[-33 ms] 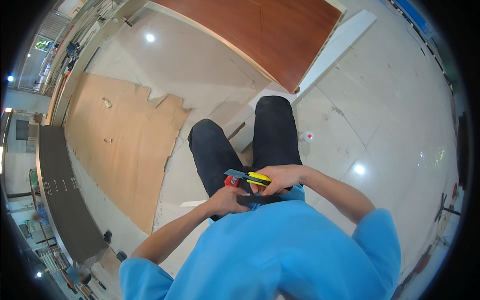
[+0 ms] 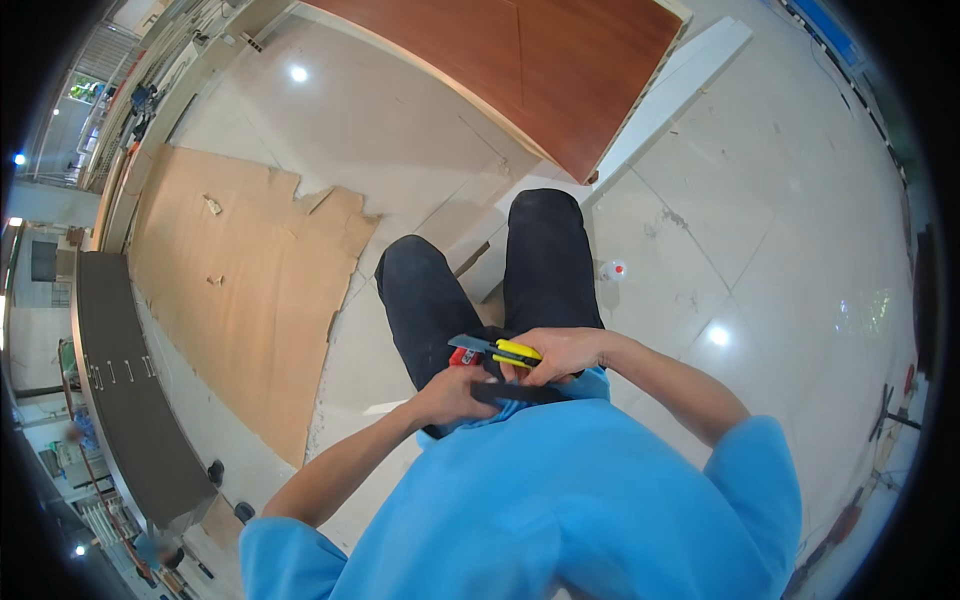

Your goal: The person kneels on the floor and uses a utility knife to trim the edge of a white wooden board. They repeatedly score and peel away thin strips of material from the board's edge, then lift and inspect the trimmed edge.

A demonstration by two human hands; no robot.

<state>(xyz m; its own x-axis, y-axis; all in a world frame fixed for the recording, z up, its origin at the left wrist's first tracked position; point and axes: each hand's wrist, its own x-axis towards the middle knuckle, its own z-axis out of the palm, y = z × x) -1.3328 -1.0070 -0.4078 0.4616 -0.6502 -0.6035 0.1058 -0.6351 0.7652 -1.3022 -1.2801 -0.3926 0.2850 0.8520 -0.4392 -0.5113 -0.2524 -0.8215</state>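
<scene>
Shift since the earlier frame: I'm seeing very little moving; the hands and what lies between them are sitting a touch farther from the body.
Knife: the yellow-and-black utility knife with a flat grey blade is hovering over the lap, its blade pointing left.
Step in hand: I'm judging that the person is handling the knife close beside a small, glossy red object, just near of the blade.
Next move: to my eye, it is calling for a steady right wrist and left fingers kept clear of the blade.
Right hand: the right hand is closing firmly around the knife's handle, its forearm slanting in from the near right.
Left hand: the left hand is curling inward, touching the red object; I'm unable to tell how tightly it is gripping.
Dark strip: a flat, blackish strip is lying across the lap, near of the knife.
Legs: two black-trousered legs are pointing far.
</scene>
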